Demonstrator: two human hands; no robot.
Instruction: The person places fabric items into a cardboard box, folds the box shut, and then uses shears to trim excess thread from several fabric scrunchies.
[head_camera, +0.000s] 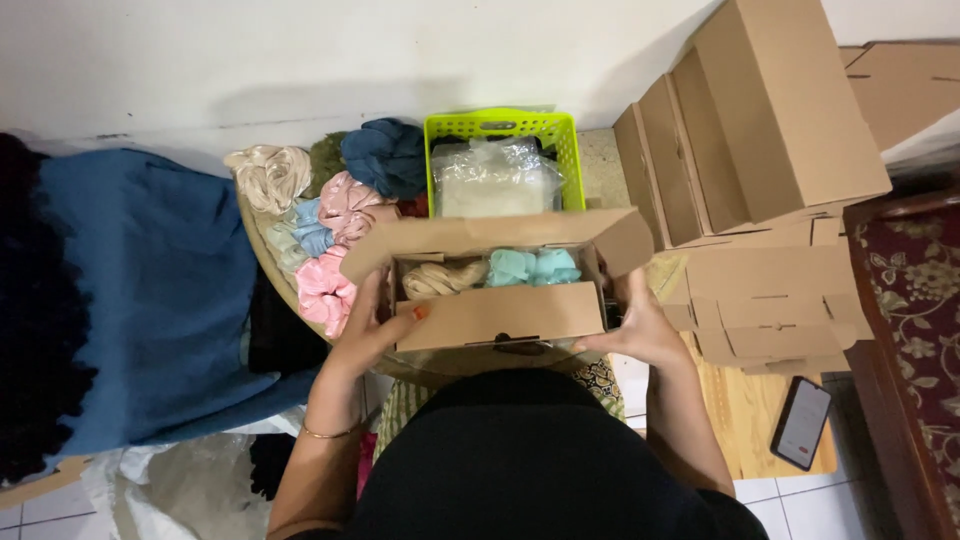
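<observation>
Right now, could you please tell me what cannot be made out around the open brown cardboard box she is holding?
All in the head view:
- The open brown cardboard box: its front wall hides most of the inside.
- The left hand and right hand: fingertips hidden behind the box sides.
- The lime-green plastic basket: crinkled clear plastic covers its contents.
- The dark phone: screen too small to read.

A lime-green plastic basket holding clear plastic bags is seen against the wall. Scrunchies in pink, cream and blue are heaped to its left, beside a blue cloth. Folded cardboard boxes are stacked at right, and a phone is laid on a wooden board.
</observation>
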